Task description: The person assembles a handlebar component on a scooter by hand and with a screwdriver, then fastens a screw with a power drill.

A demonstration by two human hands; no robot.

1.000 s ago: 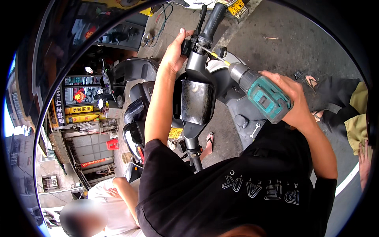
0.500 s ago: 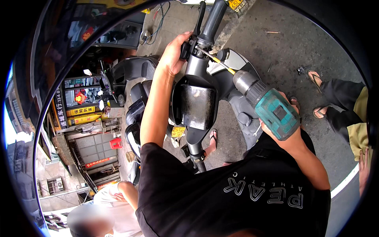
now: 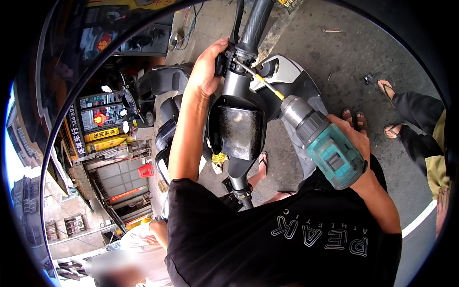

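Note:
My right hand (image 3: 355,134) grips a teal and black cordless drill (image 3: 337,162) with a grey chuck. Its long driver bit (image 3: 262,79), with a yellow band, reaches up and left to the handlebar clamp beside the black rubber grip (image 3: 258,29). Whether the tip sits in a screw is too small to tell. My left hand (image 3: 206,71) is closed on the black switch housing (image 3: 223,62) below the brake lever (image 3: 237,21); some fingers are hidden behind it. Between my arms stands the scooter's handlebar cover (image 3: 237,131), scuffed and dark grey.
The other handlebar end (image 3: 246,196) points toward my body. Scooters (image 3: 167,79) are parked at left before a shopfront. One person in a white shirt (image 3: 148,258) is at lower left; another in dark trousers (image 3: 418,143) is at right. A small rod (image 3: 333,31) lies on the pavement.
The drill body has shifted a little toward me, while its bit still points at the handlebar clamp. My left hand keeps its place on the switch housing. The view has shifted slightly.

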